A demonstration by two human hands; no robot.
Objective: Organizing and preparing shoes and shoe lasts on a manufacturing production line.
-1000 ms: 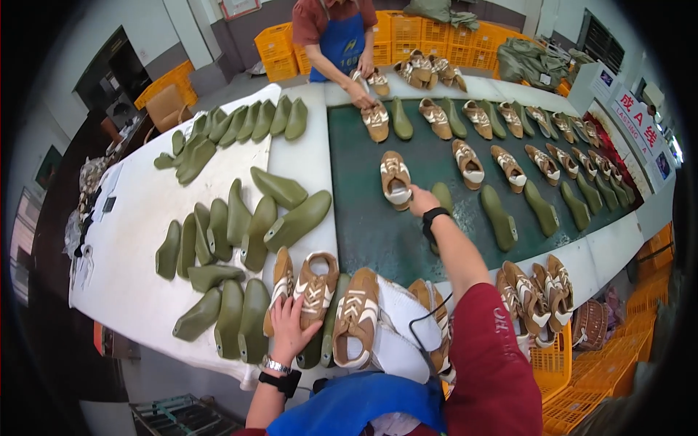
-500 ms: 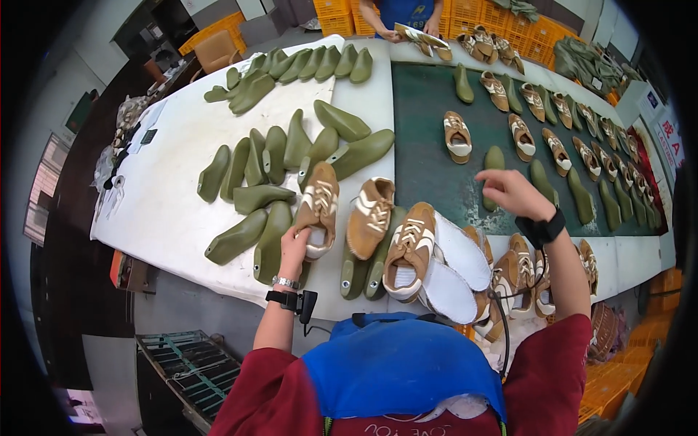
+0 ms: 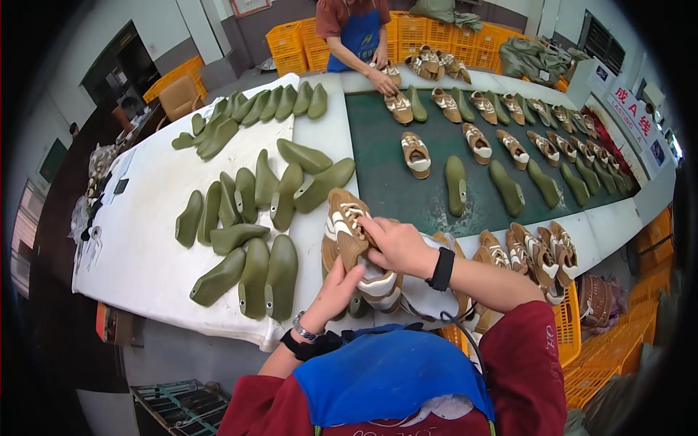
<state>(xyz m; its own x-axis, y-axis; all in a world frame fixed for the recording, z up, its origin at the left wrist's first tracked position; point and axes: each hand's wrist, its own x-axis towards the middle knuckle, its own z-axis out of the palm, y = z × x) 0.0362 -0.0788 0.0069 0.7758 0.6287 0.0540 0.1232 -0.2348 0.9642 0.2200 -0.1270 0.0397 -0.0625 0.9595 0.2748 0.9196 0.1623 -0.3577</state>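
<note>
A brown and white lace-up sneaker (image 3: 340, 227) is held tilted between my hands, at the near edge of the table. My left hand (image 3: 336, 291) grips it from below. My right hand (image 3: 400, 245) is closed at its laces, the fingertips partly hidden. Under and beside it lies another brown sneaker (image 3: 382, 289), partly covered by my hands. White insole-shaped pieces (image 3: 429, 298) are just right of that one. To the left stand several green shoe lasts, the nearest being a green last (image 3: 281, 276).
A green mat (image 3: 385, 182) carries rows of sneakers and green lasts. Across the table, a person in a blue apron (image 3: 356, 43) touches sneakers on its far edge. More sneakers (image 3: 538, 254) lie at the right near edge, above a yellow crate (image 3: 568, 323).
My left hand has brought the sneaker rightward, and my right hand has come from over the mat onto it. The view has shifted; the far person now reaches to a sneaker on the mat.
</note>
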